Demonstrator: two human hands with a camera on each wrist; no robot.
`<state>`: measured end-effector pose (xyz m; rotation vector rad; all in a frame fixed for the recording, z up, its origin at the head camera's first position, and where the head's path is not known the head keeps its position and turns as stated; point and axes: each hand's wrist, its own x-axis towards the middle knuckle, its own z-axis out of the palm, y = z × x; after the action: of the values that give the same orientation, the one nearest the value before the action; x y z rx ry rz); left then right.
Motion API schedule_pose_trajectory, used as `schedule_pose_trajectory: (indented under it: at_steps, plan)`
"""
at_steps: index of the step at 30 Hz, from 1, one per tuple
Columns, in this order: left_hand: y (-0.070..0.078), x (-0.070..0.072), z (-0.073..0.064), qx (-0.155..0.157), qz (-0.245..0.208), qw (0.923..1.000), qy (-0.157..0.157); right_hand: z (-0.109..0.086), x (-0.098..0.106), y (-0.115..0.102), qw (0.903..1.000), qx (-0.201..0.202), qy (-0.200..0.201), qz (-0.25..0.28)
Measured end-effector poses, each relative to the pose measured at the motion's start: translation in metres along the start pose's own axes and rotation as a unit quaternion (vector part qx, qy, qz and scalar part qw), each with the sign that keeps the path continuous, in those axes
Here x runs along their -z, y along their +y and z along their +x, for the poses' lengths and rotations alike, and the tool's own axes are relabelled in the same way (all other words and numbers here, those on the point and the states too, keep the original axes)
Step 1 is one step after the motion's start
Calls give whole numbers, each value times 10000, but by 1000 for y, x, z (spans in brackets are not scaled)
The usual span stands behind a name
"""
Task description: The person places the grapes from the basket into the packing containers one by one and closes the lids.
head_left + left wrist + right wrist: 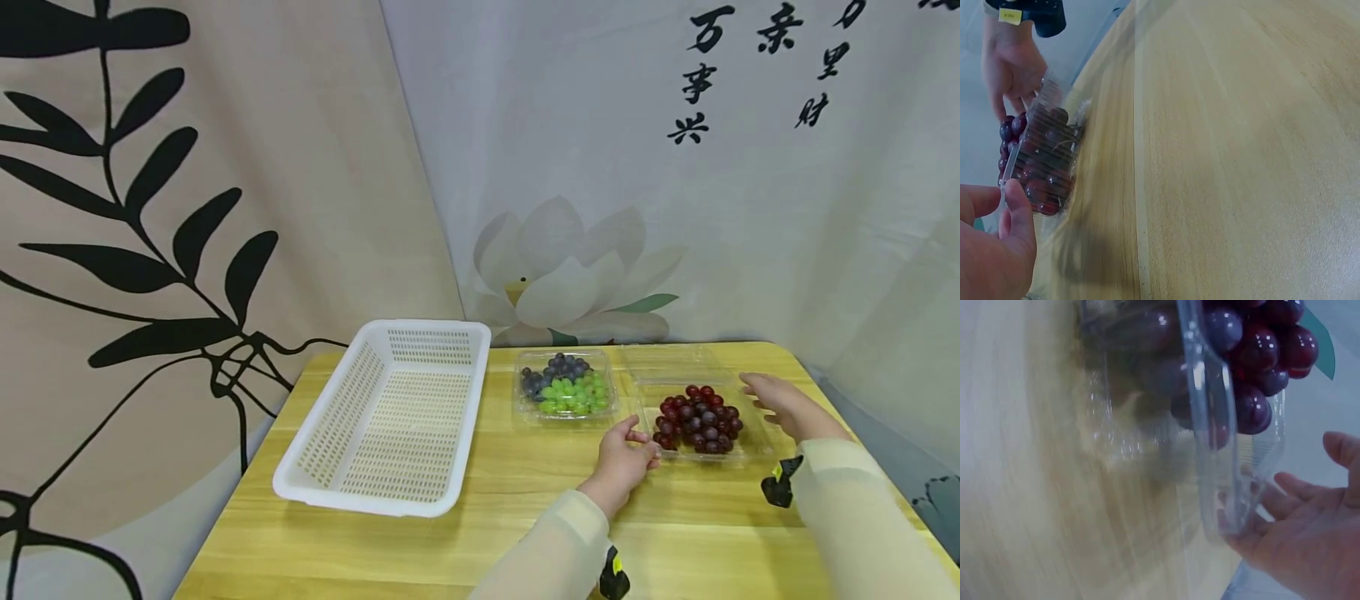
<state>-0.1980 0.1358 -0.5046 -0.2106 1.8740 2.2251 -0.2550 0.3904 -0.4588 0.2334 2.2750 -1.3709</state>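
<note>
A clear plastic clamshell box (756, 442) with its lid raised at the back holds a bunch of dark red grapes (699, 421), heaped above its rim. My left hand (621, 463) is at its front left corner. In the left wrist view, thumb and forefinger (1019, 209) pinch the box's rim. On the right side my right hand (789, 408) has its fingers loosely extended. The right wrist view shows those fingers (1294, 503) beside the box wall, seen partly through the clear plastic, with the thumb apart.
Left of this box sits another clear box (517, 396) with black grapes (558, 371) and green grapes (576, 396). A white perforated plastic basket (470, 417) stands farther left on the wooden table (375, 550). Printed cloth (337, 167) hangs behind the table.
</note>
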Motion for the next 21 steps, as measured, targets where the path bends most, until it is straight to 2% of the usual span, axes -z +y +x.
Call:
schedule_pose_trajectory:
  at_steps: [6,12,21]
  plan:
    - [1,1,0,45,-27,10000,-17,8,-4,0,9985,339,29,432]
    - [1,0,-1,18,-39,10000,-22,7,-6,-1,9949,489,417,779]
    - [0,-1,-2,6,14,10000,15,6,-8,-4,9838,741,1076,1230]
